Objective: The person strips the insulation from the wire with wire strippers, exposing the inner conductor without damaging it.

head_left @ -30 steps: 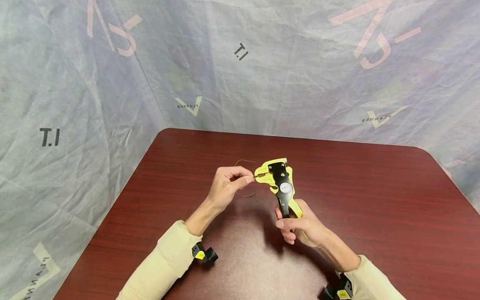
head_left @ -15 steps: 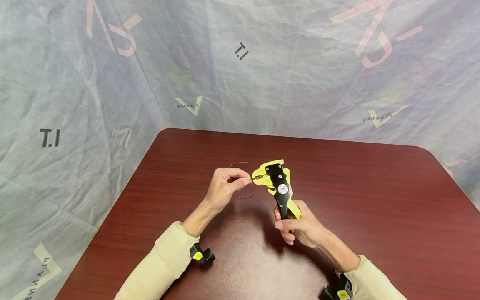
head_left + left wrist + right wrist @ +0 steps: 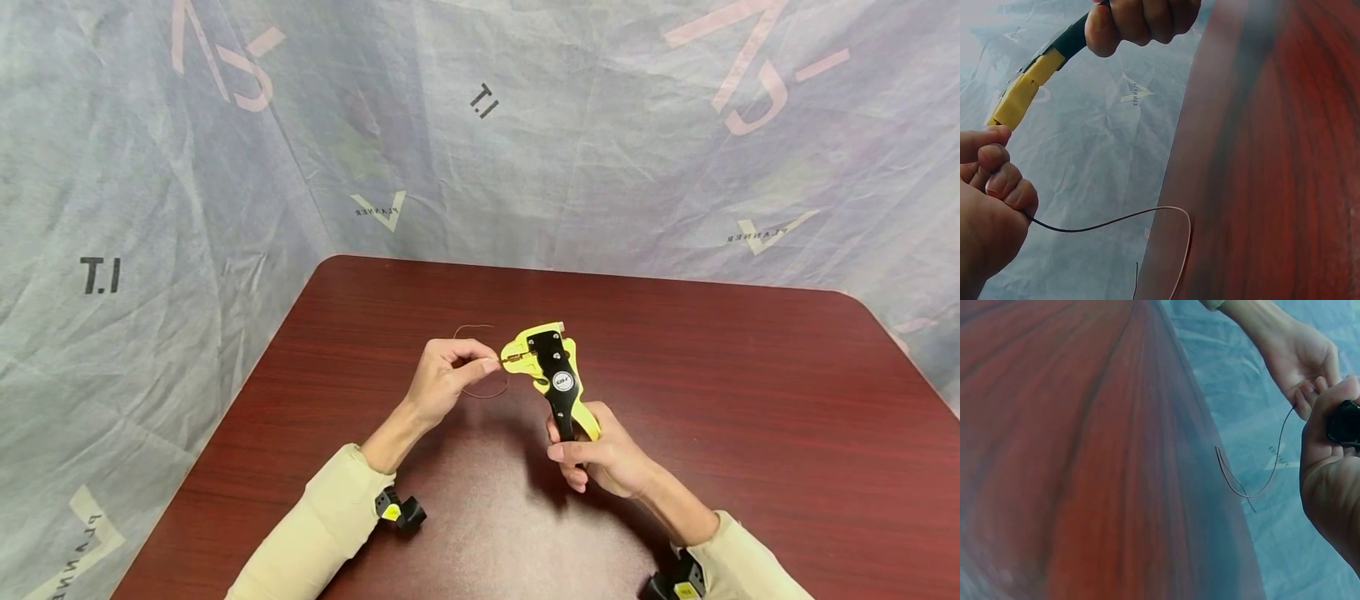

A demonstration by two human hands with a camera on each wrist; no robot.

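Yellow-and-black wire stripper (image 3: pixel 557 367) is up off the table, roughly mid-frame in the head view, with its handles pointing back toward the person and its yellow nose turned toward the left hand (image 3: pixel 448 372). It's got a round white badge (image 3: pixel 562 381) on the black body, plus a few small screws.

Right hand (image 3: pixel 602 454) has the handles: fingers wrapped around, thumb lying across the black one. Can't tell how hard it's squeezing.

Left hand pinches a thin brownish wire (image 3: pixel 1072 230) between thumb and index finger, right by the tool's nose, and the left wrist view shows the other fingers curled in. Fingertips and nose are so close that I can't tell whether they're touching. Wire seems to lead into the slot at the front, but how far in it goes is too small to make out. The rest trails out below the left hand in a loose loop, with the free end dangling.

Both arms are in cream sleeves (image 3: pixel 322 525), each with a black wrist device (image 3: pixel 400 510) carrying a yellow label. Underneath it all is a dark reddish wood-grain table (image 3: pixel 750 400) with rounded far corners, and behind that hangs a wrinkled grey fabric backdrop (image 3: pixel 540 183) printed with pink, black and cream lettering, some of it mirrored.
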